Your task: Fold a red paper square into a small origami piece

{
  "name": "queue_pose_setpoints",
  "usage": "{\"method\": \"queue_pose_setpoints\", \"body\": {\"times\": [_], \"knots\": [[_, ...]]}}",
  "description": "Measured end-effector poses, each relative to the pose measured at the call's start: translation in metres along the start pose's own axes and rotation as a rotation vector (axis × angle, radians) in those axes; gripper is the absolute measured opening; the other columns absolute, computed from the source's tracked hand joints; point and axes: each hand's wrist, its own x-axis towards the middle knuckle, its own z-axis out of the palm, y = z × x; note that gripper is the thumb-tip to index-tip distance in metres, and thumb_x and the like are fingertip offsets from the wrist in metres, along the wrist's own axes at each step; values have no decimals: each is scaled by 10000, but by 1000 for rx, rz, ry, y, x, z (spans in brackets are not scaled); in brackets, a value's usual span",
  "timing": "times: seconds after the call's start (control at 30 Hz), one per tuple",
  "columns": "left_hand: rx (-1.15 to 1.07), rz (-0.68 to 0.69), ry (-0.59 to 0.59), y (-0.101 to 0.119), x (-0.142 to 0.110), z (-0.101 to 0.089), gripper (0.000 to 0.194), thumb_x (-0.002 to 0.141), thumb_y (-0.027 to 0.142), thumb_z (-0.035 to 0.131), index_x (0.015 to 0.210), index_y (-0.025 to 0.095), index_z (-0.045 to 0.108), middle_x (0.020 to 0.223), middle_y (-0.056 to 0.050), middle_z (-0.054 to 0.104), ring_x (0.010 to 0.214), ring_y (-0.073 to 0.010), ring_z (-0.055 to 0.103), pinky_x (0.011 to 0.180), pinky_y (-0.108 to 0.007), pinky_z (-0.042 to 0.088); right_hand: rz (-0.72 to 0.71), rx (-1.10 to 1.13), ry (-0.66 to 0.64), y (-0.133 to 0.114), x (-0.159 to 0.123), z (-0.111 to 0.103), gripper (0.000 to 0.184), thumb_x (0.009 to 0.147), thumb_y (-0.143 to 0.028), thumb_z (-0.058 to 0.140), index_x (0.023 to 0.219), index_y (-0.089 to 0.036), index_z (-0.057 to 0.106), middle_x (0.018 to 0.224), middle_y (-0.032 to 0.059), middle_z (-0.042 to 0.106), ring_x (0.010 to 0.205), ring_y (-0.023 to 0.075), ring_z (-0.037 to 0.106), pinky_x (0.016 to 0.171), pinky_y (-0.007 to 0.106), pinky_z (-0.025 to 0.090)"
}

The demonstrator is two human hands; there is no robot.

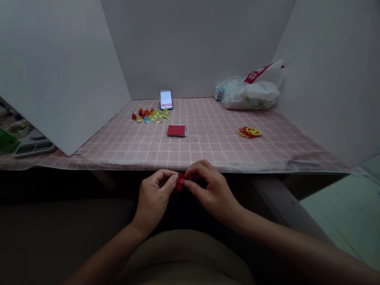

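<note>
A small piece of folded red paper [180, 182] is pinched between my two hands, just off the table's front edge. My left hand [154, 197] grips its left side between thumb and fingers. On its right side, the thumb and fingertips of my right hand [212, 188] are closed on it. Beyond my hands lies a stack of square paper [176, 130] with a red sheet on top. Farther back, several small folded paper figures [148, 114] in red, orange, yellow-green and blue sit in a cluster.
A lit phone [166, 99] stands upright by the back panel. Red and yellow cut-out pieces [249, 132] lie on the right of the pink checked tablecloth [210, 135]. A white plastic bag [251, 93] rests at the back right. Pale panels [194, 35] enclose the table.
</note>
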Motion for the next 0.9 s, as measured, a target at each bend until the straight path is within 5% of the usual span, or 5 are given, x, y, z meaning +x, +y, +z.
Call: {"method": "queue_pose_setpoints", "body": {"times": [0.37,0.9], "knots": [[-167,12,160,-21,-4,24,144,799,304,755,822,163,765,791,-19,743,751,-147,657,721,-247,523,-73,-121,146,5,-9,16,146,869,-81,580,864,-226,564,952,62,590,935,213,589,833,378,506],[-496,-154,190,-24,-4,36,185,713,294,820,803,144,761,799,-28,755,737,-131,673,745,-248,545,-40,-188,209,10,-9,22,125,883,-105,571,905,-227,560,961,67,594,919,218,588,819,385,508]]}}
